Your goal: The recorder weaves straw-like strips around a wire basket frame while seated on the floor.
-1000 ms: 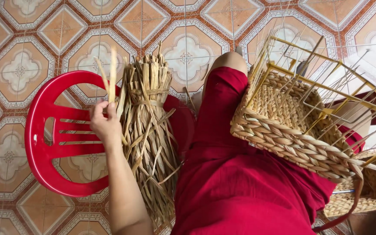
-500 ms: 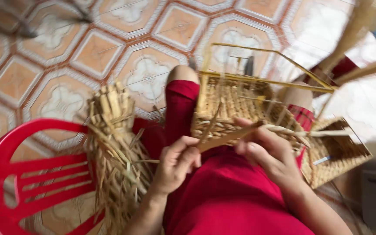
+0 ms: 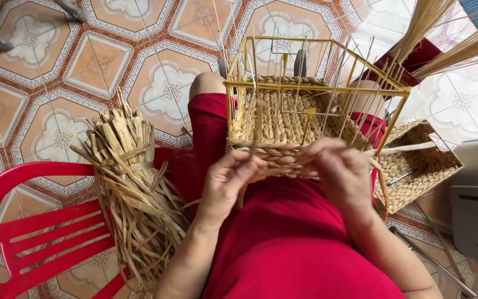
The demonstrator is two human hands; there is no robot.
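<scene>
We found the tiled floor patterned in orange and cream, with a red plastic chair lying on its side at the left. Against the chair rested a tied bundle of dried straw, its loose ends splaying outward. The person sat in red clothing, and on the lap stood the half-woven basket: a yellow wire frame with braided straw filling only its lower part and thin uprights left bare above. A smaller finished basket lay to the right, just beside the knee.

Our left hand was closed on a straw strand at the basket's near rim, thumb and fingers pinched. Our right hand was curled against the same rim; motion blur prevented us from telling whether it gripped anything.

In our judgement the risks were these: the dry strand could split if bent sharply over the wire; the basket, merely resting on the lap, could tip forward under uneven pull; bare wire ends could scratch the fingers.
</scene>
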